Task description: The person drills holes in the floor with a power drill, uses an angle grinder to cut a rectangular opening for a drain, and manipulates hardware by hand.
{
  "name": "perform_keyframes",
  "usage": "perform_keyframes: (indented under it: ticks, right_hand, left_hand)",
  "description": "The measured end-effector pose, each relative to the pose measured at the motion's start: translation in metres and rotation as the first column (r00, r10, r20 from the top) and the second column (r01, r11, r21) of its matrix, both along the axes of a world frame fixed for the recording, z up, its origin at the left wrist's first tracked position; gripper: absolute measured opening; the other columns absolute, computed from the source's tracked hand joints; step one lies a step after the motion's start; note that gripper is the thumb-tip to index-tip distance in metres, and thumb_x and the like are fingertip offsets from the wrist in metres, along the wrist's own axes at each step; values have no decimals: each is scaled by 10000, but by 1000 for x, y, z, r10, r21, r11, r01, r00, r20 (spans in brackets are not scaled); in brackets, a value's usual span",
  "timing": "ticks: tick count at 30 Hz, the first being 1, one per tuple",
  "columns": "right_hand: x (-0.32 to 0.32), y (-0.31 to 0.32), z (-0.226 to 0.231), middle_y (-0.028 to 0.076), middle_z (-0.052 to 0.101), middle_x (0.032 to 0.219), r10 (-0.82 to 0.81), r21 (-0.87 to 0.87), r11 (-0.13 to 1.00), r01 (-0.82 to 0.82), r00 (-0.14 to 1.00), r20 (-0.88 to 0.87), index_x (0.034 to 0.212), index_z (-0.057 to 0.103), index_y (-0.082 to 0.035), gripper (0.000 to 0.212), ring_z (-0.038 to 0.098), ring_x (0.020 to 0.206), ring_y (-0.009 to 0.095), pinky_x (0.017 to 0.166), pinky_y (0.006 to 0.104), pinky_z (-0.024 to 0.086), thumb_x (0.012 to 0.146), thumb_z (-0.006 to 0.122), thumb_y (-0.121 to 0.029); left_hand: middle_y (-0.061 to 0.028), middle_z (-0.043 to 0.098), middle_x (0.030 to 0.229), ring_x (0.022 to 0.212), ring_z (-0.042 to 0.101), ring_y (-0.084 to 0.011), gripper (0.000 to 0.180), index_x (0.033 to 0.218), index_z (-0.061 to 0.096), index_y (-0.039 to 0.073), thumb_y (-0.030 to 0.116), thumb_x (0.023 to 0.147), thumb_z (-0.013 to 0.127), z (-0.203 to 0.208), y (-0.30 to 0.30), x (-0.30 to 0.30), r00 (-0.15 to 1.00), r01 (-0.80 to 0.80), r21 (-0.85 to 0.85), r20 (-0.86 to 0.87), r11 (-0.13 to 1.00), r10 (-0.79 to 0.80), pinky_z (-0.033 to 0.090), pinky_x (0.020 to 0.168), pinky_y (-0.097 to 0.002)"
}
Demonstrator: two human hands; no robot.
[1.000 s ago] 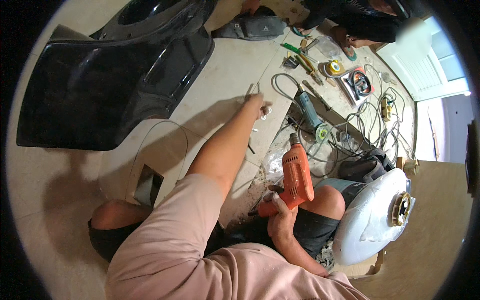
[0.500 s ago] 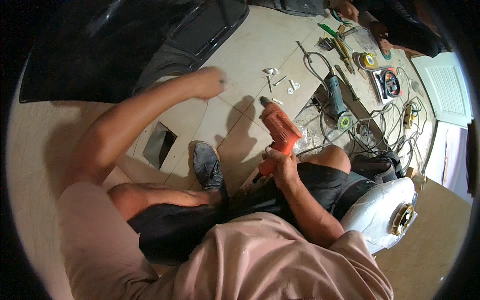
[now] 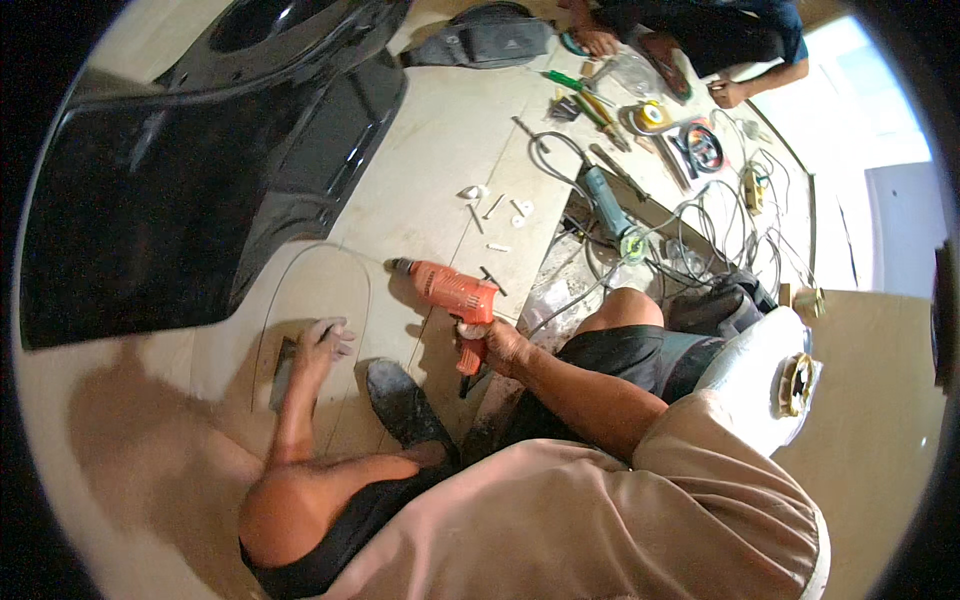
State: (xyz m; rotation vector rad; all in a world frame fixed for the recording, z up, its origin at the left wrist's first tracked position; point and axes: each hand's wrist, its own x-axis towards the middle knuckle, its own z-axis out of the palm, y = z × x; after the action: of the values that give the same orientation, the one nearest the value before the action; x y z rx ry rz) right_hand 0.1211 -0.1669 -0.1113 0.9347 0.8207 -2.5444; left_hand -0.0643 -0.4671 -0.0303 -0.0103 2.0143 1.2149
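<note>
I have my right hand [image 3: 508, 350] wrapped around the handle of the orange drill [image 3: 455, 292], which I hold above the tiled floor [image 3: 430, 165] in front of me, its chuck pointing toward my left. My left hand [image 3: 322, 340] is bare with the fingers loosely bent, over the edge of a rectangular opening [image 3: 284, 362] in the floor and apart from the drill, and from here I cannot tell whether anything is in it. Beyond the drill I see long screws [image 3: 494, 206] and a white plug [image 3: 498, 247] lying on the tiles, with a blue-grey angle grinder [image 3: 606, 205] to their right.
</note>
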Motion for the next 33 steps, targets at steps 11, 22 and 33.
perform_keyframes:
  ticks: [11, 22, 33]
  right_hand:
    - [-4, 53, 38, 208, 729, 869, 532, 675, 34, -737, 585, 612, 1008, 733, 15, 458, 722, 829, 347, 793, 437, 570, 909, 658, -425]
    - [-93, 241, 34, 83, 688, 642, 80, 941, -97, -324, 940, 332, 823, 736, 4, 212, 637, 545, 162, 538, 317, 500, 843, 751, -207]
    - [-111, 231, -28, 143, 746, 774, 242, 931, -134, -340, 899, 364, 970, 792, -84, 269, 721, 660, 229, 680, 382, 574, 814, 709, -288]
  left_hand:
    - [-113, 713, 783, 622, 638, -178, 349, 975, 674, -4, 324, 1029, 571, -27, -21, 55, 965, 92, -29, 250, 995, -82, 496, 620, -325]
    - [-95, 638, 666, 520, 607, -183, 378, 905, 666, -2, 333, 1041, 558, -33, -62, 88, 975, -91, -193, 182, 977, 127, 454, 452, -328]
    - [-95, 644, 705, 580, 625, -188, 318, 920, 670, -30, 269, 1006, 609, -33, -95, 104, 980, -44, -324, -199, 945, -22, 467, 489, -339]
